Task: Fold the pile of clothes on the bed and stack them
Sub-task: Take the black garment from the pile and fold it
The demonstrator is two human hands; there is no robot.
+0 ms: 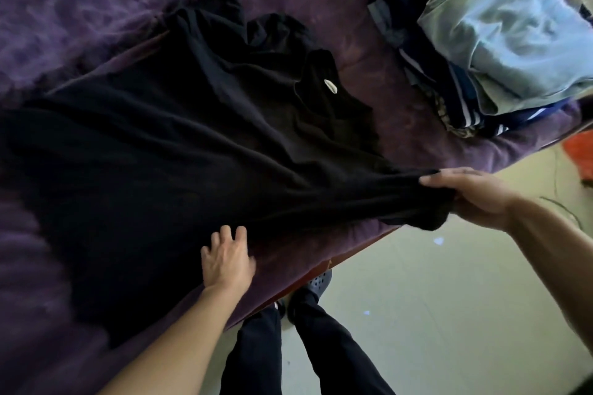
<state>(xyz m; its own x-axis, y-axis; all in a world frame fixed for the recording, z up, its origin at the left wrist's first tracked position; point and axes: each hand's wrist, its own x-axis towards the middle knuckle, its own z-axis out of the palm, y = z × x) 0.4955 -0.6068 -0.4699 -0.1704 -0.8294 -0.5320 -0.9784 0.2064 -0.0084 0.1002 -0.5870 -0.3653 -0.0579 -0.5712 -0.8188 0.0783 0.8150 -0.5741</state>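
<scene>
Across purple bed [305, 6], spread black shirt [192, 154] flat for folding; steadied it with loose-fingered left hand [227, 258]; clenched right hand [471, 196] round bunched edge, pulling taut.

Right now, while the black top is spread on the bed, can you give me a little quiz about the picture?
1. True or false: the right hand grips a bunched edge of the black top.
2. What lies on top of the clothes pile? A: a light blue garment; B: a red towel; C: a yellow hat.
3. Fill in: the blanket under the black top is ____.
Key: 1 true; 2 A; 3 purple.
</scene>
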